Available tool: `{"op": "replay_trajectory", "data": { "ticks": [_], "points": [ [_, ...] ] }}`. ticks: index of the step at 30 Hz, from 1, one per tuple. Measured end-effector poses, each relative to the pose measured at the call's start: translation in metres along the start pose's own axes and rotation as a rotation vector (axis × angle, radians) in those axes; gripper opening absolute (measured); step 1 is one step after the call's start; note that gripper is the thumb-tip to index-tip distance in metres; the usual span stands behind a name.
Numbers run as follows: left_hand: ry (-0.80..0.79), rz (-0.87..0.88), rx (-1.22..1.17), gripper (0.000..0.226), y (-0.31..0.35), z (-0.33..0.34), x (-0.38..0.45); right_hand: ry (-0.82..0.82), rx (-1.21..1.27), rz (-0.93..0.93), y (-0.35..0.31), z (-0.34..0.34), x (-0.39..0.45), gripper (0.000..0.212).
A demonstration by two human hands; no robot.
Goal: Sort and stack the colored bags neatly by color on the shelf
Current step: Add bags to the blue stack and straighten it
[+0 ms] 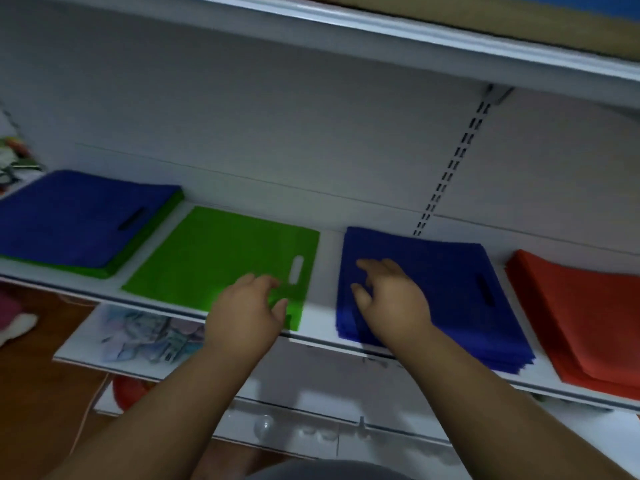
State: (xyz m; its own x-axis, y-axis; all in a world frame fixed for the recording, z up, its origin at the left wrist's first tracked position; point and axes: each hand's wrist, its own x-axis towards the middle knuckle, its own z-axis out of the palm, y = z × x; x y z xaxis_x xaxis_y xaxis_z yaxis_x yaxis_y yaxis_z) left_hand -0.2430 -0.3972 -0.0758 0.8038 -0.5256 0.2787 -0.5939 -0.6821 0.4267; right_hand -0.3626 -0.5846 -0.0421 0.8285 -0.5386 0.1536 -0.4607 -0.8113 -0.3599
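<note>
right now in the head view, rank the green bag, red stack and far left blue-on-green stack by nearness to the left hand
From the left hand:
1. green bag, under its fingers
2. far left blue-on-green stack, off to the left
3. red stack, far right end

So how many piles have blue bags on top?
2. One blue pile sits at the shelf's left end, on top of green bags. The other blue pile is right of the middle, under the right hand. More blue may be hidden underneath.
</note>
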Motion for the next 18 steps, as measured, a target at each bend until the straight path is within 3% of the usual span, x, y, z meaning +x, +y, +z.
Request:
{"op": "replay_trajectory", "data": {
  "ticks": [9, 18],
  "points": [
    [0.030, -0.334, -0.089, 0.033, -0.195, -0.103, 0.005, -0.196, 0.043, -0.282, -0.211, 0.091, 0.048, 0.057],
    [-0.083, -0.513, -0.321, 0.039, -0.318, -0.158, 0.011, -0.467, -0.041, -0.281, -0.356, 0.173, 0.086, 0.069]
  ]
}}
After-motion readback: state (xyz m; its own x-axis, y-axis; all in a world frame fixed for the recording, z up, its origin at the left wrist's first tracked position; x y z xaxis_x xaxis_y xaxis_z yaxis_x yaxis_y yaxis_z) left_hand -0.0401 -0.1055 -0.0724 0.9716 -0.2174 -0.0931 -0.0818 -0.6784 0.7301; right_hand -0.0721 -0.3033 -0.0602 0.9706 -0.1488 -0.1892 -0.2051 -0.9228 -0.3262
